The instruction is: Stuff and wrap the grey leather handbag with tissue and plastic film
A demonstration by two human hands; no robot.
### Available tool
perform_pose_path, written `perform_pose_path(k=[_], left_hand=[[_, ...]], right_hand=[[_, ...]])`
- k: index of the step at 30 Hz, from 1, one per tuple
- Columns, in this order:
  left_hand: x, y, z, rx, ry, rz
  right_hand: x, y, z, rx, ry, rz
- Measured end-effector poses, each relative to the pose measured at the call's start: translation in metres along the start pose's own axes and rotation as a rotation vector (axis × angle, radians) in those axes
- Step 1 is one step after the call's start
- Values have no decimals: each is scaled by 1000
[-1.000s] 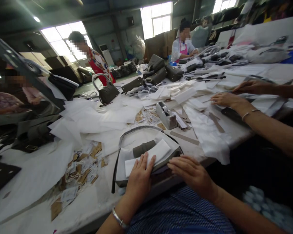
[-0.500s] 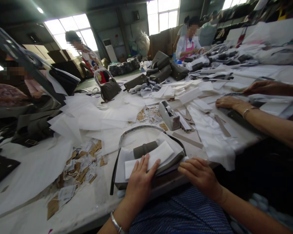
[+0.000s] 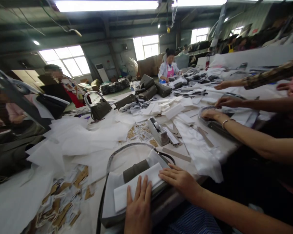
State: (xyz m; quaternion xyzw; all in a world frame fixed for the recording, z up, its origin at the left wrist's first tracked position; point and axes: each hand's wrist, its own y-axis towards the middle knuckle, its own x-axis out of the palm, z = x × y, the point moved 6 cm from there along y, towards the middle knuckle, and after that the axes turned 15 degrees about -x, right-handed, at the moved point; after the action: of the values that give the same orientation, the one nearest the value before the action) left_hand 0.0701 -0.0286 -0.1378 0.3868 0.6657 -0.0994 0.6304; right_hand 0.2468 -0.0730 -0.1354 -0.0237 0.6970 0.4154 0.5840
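Observation:
A grey handbag (image 3: 134, 169) lies flat at the near table edge, partly wrapped in white tissue, its handle arching away from me. A folded white paper pad (image 3: 127, 193) rests on top of it. My left hand (image 3: 138, 209) lies flat on the pad, fingers stretched out. My right hand (image 3: 179, 178) presses flat on the bag's right end, fingers spread and pointing left.
White tissue sheets (image 3: 88, 139) cover the table's middle. Brown tags (image 3: 63, 201) are scattered at the near left. A tape dispenser (image 3: 158, 131) stands beyond the bag. A neighbour's hands (image 3: 211, 113) work on the right. More grey bags (image 3: 100, 109) and seated people are further back.
The view has tilted up, so the bag and my hands sit lower in frame. My right hand has slid left onto the bag's end. My left hand stays flat on the pad.

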Motion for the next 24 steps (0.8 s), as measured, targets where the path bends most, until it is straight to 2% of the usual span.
perform_pose_path(k=[3,9,11,14,16,17,20,24], left_hand=[[6,6,9,-6,-19,-10],[5,4,13,-38,0,140],[5,2,13,-48,-15,165],[7,1,12,-42,-42,202],[8,1,11,-35,-52,218],[9,1,11,-31,-54,224],[11,1,9,-23,-52,247],[16,-1,3,-10,-71,290]], right_hand=[[1,0,-1,33,9,18],[-11,-6,-11,86,23,104],[-17,-21,-15,232,46,224],[-18,-53,-18,648,166,440],[-6,-68,-19,909,376,486],[1,-69,-20,993,490,477],[9,-60,-15,1093,705,422],[10,-40,-3,1093,953,420]])
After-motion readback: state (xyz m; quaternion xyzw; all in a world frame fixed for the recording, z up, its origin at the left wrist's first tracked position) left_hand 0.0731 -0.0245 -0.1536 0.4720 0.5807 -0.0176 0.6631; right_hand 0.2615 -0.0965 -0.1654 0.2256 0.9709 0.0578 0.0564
